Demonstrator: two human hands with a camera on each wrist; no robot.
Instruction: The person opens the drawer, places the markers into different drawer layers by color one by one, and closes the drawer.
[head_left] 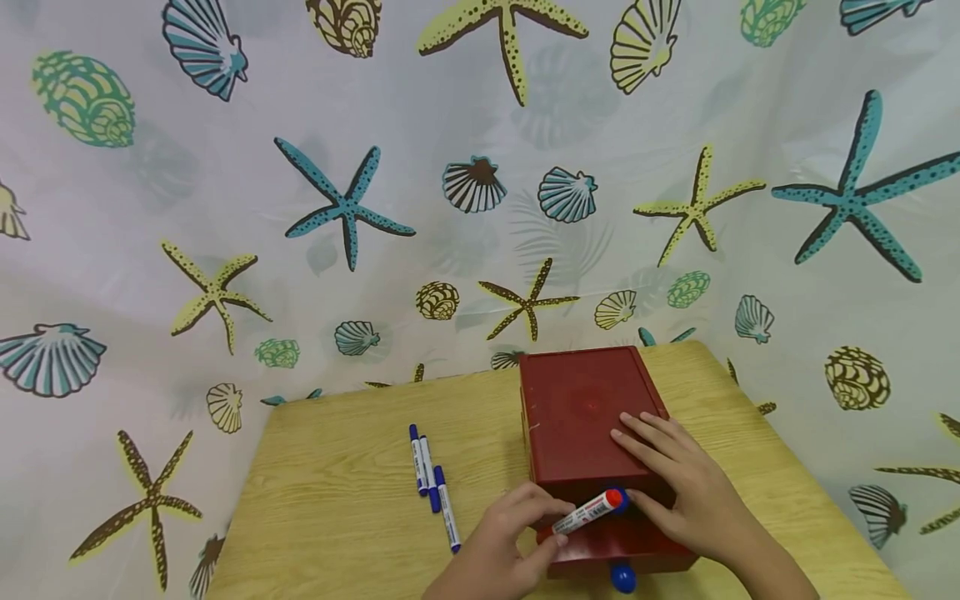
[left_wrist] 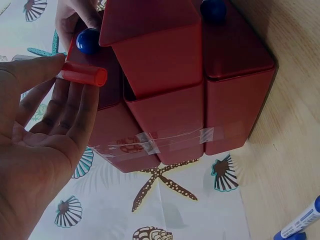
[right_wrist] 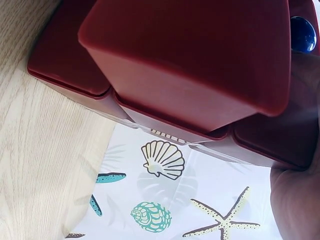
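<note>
A dark red drawer box (head_left: 581,408) stands on the wooden table (head_left: 337,500). Its lower drawer (head_left: 637,554) is pulled out toward me, with a blue knob (head_left: 622,577) on its front. My left hand (head_left: 536,525) pinches a white marker with a red cap (head_left: 590,512) and holds it over the open drawer. In the left wrist view the red cap (left_wrist: 84,75) sits at my fingertips, beside a blue knob (left_wrist: 89,41). My right hand (head_left: 663,471) rests flat on the box's top, fingers straight. The right wrist view shows the drawer (right_wrist: 185,60) sticking out of the box.
Three blue-capped markers (head_left: 432,485) lie side by side on the table left of the box. A curtain printed with shells and starfish (head_left: 345,200) hangs behind and around the table. The table's far edge runs just behind the box.
</note>
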